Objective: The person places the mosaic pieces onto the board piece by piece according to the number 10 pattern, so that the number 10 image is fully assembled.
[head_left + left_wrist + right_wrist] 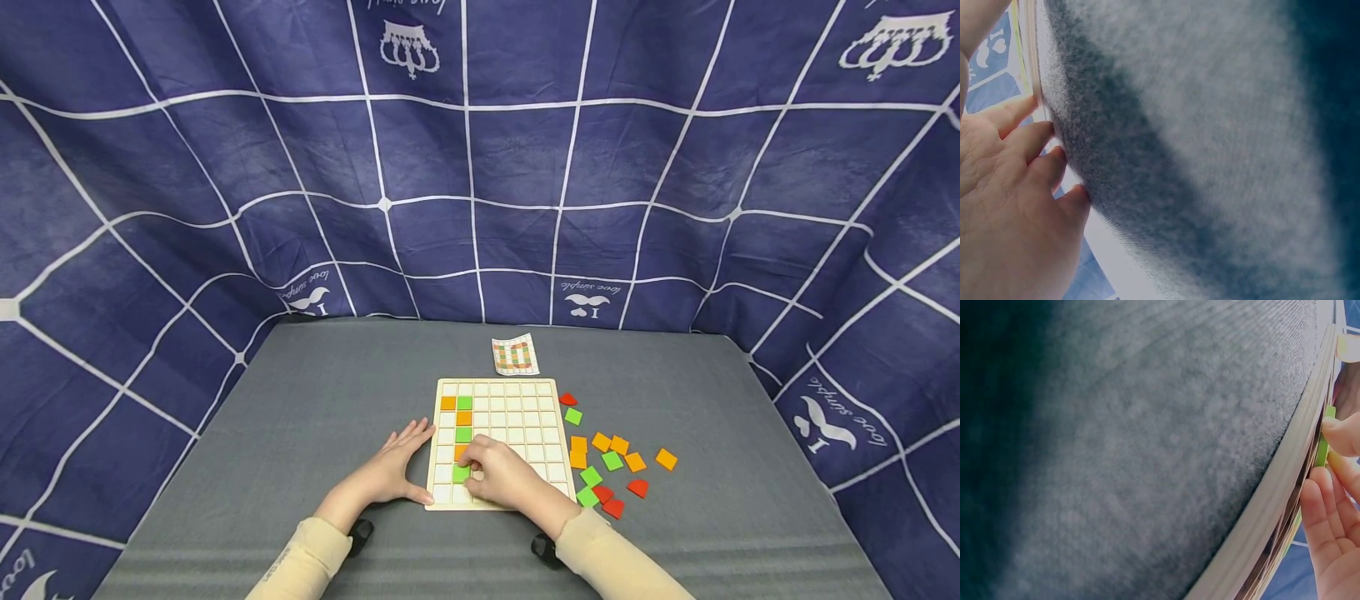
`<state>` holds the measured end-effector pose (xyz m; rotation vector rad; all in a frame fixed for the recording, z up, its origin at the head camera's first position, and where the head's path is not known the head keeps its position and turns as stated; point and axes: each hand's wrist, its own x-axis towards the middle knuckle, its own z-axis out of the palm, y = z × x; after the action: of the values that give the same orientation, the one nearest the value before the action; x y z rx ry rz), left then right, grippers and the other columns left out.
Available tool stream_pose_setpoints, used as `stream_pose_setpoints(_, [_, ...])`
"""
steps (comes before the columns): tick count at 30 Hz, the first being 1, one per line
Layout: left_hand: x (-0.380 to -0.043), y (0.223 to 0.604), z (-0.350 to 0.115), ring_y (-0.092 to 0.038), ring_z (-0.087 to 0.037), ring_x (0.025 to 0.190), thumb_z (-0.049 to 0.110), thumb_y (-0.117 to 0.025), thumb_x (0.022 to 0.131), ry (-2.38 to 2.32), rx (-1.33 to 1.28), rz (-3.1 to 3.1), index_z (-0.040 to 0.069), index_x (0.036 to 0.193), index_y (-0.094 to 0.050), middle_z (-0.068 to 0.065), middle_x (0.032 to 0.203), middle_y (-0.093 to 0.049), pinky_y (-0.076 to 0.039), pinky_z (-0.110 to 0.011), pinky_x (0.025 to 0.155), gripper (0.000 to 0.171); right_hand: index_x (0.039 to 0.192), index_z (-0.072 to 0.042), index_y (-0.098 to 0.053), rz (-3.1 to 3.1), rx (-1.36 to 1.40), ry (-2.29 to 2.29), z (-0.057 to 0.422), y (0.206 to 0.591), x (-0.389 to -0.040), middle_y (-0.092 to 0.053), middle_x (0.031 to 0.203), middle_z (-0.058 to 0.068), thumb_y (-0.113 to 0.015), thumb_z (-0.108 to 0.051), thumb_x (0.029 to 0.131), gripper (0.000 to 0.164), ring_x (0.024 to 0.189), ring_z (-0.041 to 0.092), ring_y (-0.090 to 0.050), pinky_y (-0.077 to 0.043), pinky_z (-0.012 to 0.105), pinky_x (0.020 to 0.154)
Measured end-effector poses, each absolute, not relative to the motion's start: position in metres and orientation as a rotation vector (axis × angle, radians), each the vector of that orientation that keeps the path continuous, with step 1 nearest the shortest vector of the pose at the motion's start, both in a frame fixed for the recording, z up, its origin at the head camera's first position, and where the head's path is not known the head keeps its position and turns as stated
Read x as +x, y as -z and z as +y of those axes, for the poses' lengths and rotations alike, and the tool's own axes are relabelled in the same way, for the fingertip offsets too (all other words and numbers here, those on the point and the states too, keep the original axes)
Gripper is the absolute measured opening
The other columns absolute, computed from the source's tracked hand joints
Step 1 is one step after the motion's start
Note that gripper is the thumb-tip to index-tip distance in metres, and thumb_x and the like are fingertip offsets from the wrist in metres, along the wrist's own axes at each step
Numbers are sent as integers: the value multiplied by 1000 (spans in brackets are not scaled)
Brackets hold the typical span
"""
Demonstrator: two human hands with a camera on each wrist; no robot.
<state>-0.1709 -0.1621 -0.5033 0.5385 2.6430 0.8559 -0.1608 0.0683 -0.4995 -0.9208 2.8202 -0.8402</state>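
A square wooden grid board [517,404] lies on the table, with orange and green square tiles set in its left columns. My right hand [498,473] is over the lower left of the board. Its thumb and fingers pinch a green tile [1325,445] by the edges, low in the second column. In the right wrist view the tile is at the board's surface; whether it sits fully in its cell I cannot tell. My left hand [386,471] rests on the table with spread fingers, thumb and fingertips touching the board's left edge.
A printed pattern card [515,355] lies behind the board. Right of the board are scattered loose tiles: several orange squares [666,459], green squares [612,461] and red rounded pieces [637,488]. Blue curtains [517,167] with white lines surround the grey table [337,367].
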Motion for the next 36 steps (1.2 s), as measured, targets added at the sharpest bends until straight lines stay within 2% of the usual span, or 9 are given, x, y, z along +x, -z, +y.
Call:
stream_pose_setpoints(11, [-169, 502, -163, -18, -42, 150, 32, -94, 59, -858, 538, 2639, -1, 151, -35, -24, 160, -26, -13, -62, 121, 114, 99, -11, -74, 2838, -951, 830, 68, 502, -161, -55, 85, -3, -74, -8, 81, 18, 72, 3, -48, -42, 11, 66])
stream_pose_setpoints(21, [-169, 504, -163, -18, -42, 150, 31, -94, 59, -857, 534, 2642, 0, 151, -35, -24, 160, -26, -13, -62, 121, 114, 95, -11, -75, 2833, -900, 884, 67, 503, -162, -58, 86, -3, -78, -14, 82, 13, 74, 4, -53, -45, 11, 67])
stream_pose_setpoints(30, [-172, 505, -164, -16, -42, 151, 32, -94, 60, -861, 542, 2626, 1, 152, -33, -23, 161, -24, -12, -62, 121, 115, 92, -10, -74, 2864, -923, 830, 67, 502, -164, -54, 80, -3, -77, -14, 80, 13, 68, 2, -45, -41, 11, 61])
stream_pose_setpoints(36, [-172, 504, -163, -16, -41, 151, 32, -94, 59, -857, 547, 2631, 1, 152, -34, -22, 161, -25, -12, -61, 121, 115, 90, -8, -73, 2906, -940, 776, 65, 500, -164, -54, 81, -3, -77, -15, 77, 15, 66, 1, -44, -43, 12, 61])
